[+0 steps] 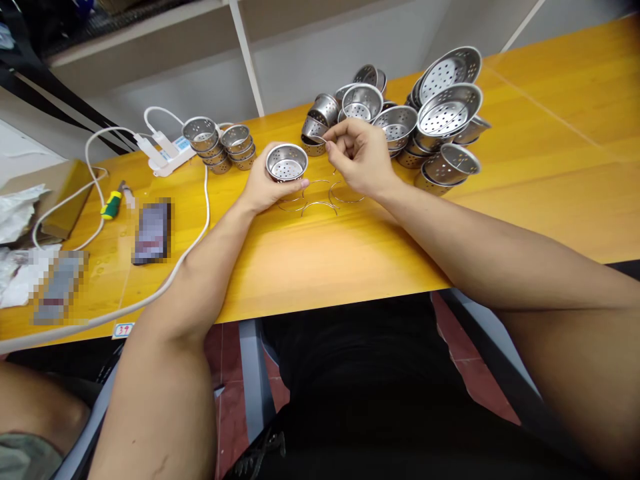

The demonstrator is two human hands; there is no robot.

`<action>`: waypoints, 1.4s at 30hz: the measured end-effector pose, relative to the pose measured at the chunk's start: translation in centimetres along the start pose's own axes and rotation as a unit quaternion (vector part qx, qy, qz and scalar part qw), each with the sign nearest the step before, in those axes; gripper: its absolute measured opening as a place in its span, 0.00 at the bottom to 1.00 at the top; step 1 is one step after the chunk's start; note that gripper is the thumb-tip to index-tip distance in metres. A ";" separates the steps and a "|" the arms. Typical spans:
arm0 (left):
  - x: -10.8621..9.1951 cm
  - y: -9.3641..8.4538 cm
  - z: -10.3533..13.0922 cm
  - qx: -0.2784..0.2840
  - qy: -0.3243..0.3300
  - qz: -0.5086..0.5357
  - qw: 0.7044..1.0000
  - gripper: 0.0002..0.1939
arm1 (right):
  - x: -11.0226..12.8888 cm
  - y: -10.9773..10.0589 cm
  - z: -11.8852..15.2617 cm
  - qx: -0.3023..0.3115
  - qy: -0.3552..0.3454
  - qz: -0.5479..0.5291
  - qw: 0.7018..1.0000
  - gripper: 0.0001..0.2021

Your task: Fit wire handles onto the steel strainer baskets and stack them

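My left fingers (301, 185) clamp the perforated cup (287, 165); right of it, my right fingers (338, 157) pinch a thin wire (317, 139), which so slight a grip might drop.

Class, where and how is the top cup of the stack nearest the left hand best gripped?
Probably pinch the top cup by its near rim, coming from above: its mouth opens upward, and other cups stacked beneath hinder lower grips.

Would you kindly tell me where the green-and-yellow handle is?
In the head view, the green-and-yellow handle lies on the left side of the yellow table, beside the white cable and nearer the wearer than the power strip.
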State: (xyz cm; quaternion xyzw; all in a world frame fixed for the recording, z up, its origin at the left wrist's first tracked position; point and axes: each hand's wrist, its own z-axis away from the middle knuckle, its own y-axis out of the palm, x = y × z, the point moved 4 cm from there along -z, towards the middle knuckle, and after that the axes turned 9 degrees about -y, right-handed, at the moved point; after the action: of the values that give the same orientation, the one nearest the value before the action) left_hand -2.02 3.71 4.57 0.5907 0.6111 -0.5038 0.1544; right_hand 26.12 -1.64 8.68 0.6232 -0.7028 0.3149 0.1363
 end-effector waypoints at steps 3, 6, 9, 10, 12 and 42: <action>-0.1 -0.2 0.2 -0.027 0.000 -0.010 1.000 0.56 | -0.1 0.0 0.1 0.004 0.005 0.004 1.000 0.37; -0.3 0.0 0.2 -0.038 0.009 -0.011 0.999 0.56 | -0.1 0.1 0.3 0.008 0.014 0.012 1.000 0.37; -0.4 0.2 0.0 -0.042 0.021 -0.017 0.999 0.57 | 0.3 0.3 0.4 0.012 0.021 0.014 1.000 0.39; -0.3 0.2 -0.1 -0.042 0.024 -0.020 0.999 0.58 | 0.4 0.4 0.4 0.012 0.022 0.011 1.000 0.40; -0.2 0.4 -0.2 -0.037 0.023 -0.022 0.999 0.59 | 0.7 0.5 0.4 0.009 0.025 0.001 1.000 0.41; -1.3 2.7 0.3 -0.002 0.056 -0.020 0.998 0.59 | 3.0 1.0 0.0 -0.008 0.049 -0.010 0.999 0.29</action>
State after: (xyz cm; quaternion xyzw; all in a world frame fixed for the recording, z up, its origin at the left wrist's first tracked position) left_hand 0.57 2.20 4.30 0.6052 0.6317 -0.4716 0.1109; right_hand 24.60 -4.00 10.10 0.6128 -0.6918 0.3375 0.1785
